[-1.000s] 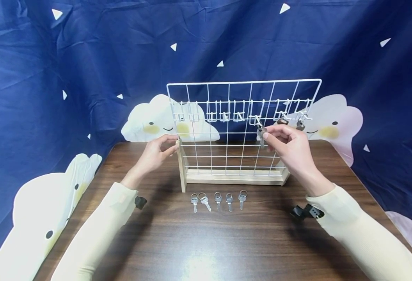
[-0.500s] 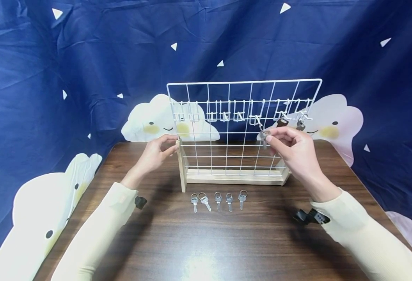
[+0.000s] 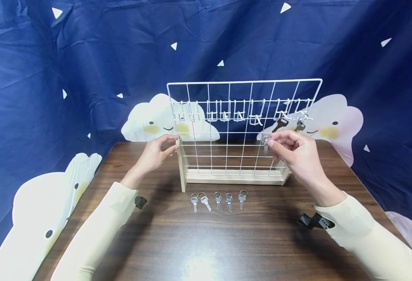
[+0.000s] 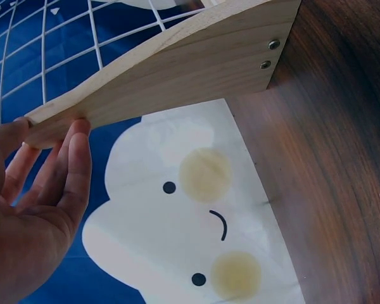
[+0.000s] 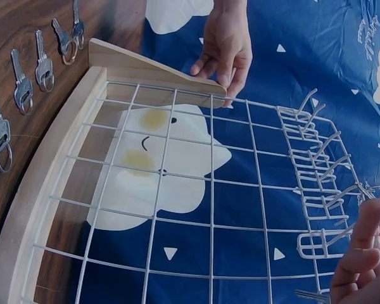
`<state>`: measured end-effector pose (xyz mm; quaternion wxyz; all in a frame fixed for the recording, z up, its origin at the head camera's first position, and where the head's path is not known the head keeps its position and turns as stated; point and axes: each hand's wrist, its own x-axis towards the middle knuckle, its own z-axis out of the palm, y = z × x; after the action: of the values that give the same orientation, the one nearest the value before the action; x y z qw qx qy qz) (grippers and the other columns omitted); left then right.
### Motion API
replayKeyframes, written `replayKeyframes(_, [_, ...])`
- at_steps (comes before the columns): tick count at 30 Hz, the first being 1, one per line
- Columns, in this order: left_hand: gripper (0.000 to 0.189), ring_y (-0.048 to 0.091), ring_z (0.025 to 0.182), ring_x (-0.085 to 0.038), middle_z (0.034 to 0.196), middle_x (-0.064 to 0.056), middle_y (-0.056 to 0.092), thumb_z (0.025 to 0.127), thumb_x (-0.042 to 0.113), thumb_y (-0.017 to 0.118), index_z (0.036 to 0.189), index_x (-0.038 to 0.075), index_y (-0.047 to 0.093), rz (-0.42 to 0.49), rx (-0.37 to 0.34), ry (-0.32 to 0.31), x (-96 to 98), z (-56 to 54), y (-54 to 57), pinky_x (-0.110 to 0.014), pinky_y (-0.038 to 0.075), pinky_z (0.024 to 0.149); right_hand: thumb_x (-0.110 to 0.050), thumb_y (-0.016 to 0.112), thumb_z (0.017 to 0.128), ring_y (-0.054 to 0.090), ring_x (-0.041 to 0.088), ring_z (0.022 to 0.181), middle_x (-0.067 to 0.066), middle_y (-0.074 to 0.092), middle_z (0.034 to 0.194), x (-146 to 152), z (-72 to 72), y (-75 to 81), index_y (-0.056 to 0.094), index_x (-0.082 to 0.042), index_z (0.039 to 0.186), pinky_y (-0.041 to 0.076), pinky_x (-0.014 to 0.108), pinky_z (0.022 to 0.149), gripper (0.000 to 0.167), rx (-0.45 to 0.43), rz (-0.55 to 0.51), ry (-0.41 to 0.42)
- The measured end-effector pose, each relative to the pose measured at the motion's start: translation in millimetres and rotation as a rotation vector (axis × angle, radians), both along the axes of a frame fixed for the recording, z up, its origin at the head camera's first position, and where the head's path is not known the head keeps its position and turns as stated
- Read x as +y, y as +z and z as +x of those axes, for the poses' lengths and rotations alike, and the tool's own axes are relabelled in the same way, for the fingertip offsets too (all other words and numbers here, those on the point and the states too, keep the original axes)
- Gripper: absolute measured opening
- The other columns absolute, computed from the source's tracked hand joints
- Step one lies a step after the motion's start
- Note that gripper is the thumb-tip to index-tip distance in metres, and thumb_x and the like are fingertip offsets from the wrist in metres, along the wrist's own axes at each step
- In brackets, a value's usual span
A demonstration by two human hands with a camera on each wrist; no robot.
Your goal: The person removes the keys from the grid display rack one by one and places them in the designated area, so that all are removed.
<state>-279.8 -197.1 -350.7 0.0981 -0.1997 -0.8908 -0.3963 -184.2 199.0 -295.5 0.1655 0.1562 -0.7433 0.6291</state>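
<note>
My right hand (image 3: 295,154) pinches a silver key (image 3: 266,149) between thumb and fingers, in front of the wire grid and below a white hook (image 3: 256,119). Its ring is partly covered by the fingertips. On the other side, my left hand (image 3: 157,153) grips the upper end of the rack's wooden side piece (image 4: 152,82), thumb on one face and fingers on the other. The white wire rack (image 3: 228,133) stands upright on the table. A dark key (image 3: 280,124) and another key (image 3: 300,126) hang from hooks at its right end.
Several keys with rings lie in a row before the rack, among them a left key (image 3: 194,200) and a right key (image 3: 242,199). The hooks left of my right hand carry no keys. Behind the brown table (image 3: 150,242) hangs a blue curtain (image 3: 121,50) with clouds.
My right hand has moved slightly right and down with the key. The key's ring was at the hook earlier and is now below it. My left hand has stayed put.
</note>
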Motion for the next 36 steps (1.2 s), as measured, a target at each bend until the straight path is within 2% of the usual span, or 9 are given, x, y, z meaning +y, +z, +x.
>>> replayKeyframes(11, [0.033, 0.076, 0.086, -0.021, 0.122, -0.01, 0.072, 0.097, 0.022, 0.067, 0.128, 0.011, 0.063, 0.0, 0.003, -0.003, 0.6, -0.4, 0.9, -0.031, 0.06, 0.075, -0.003, 0.072, 0.09, 0.062, 0.005, 0.057, -0.008, 0.072, 0.076, 0.8, -1.7, -15.0, 0.071, -0.008, 0.103, 0.051, 0.018, 0.052, 0.014, -0.065, 0.007, 0.037])
replayKeyframes(16, [0.033, 0.076, 0.086, -0.021, 0.123, -0.009, 0.072, 0.097, 0.023, 0.067, 0.128, 0.011, 0.063, -0.007, 0.008, 0.0, 0.4, -0.7, 1.1, -0.03, 0.06, 0.076, -0.004, 0.071, 0.091, 0.065, 0.004, 0.063, -0.009, 0.072, 0.078, 1.6, -3.8, -24.4, 0.07, -0.002, 0.112, 0.055, 0.021, 0.056, 0.022, -0.096, 0.023, 0.059])
replayKeyframes(19, [0.033, 0.075, 0.086, -0.02, 0.124, -0.009, 0.071, 0.097, 0.023, 0.067, 0.128, 0.012, 0.063, -0.007, 0.008, 0.0, 0.3, -0.7, 0.8, -0.03, 0.06, 0.076, -0.008, 0.071, 0.092, 0.066, 0.005, 0.065, -0.009, 0.073, 0.08, 2.4, -4.2, -29.0, 0.067, 0.002, 0.118, 0.057, 0.021, 0.058, 0.029, -0.101, 0.078, 0.051])
replayKeyframes(23, [0.033, 0.075, 0.086, -0.02, 0.124, -0.008, 0.071, 0.097, 0.023, 0.067, 0.128, 0.012, 0.063, -0.003, 0.007, -0.001, 0.2, -0.7, 0.2, -0.029, 0.06, 0.075, -0.011, 0.07, 0.093, 0.065, 0.006, 0.061, -0.011, 0.073, 0.08, 3.1, -4.6, -35.5, 0.066, 0.003, 0.12, 0.051, 0.02, 0.051, 0.03, -0.111, 0.136, 0.047])
replayKeyframes(29, [0.032, 0.075, 0.086, -0.021, 0.124, -0.009, 0.071, 0.097, 0.022, 0.067, 0.128, 0.011, 0.063, 0.005, 0.002, -0.006, 0.0, -0.5, -0.3, -0.028, 0.06, 0.074, -0.012, 0.07, 0.093, 0.062, 0.008, 0.057, -0.013, 0.071, 0.076, 4.4, -5.7, -44.9, 0.068, -0.001, 0.117, 0.036, 0.023, 0.039, 0.026, -0.162, 0.14, 0.076])
replayKeyframes(36, [0.033, 0.075, 0.087, -0.022, 0.123, -0.01, 0.072, 0.097, 0.022, 0.067, 0.127, 0.011, 0.063, 0.02, -0.012, -0.008, 0.1, -0.8, -0.9, -0.029, 0.061, 0.074, -0.015, 0.07, 0.094, 0.062, 0.007, 0.058, -0.01, 0.072, 0.077, 8.5, -8.5, -56.0, 0.066, -0.001, 0.118, 0.036, 0.022, 0.04, 0.028, -0.227, 0.163, 0.09])
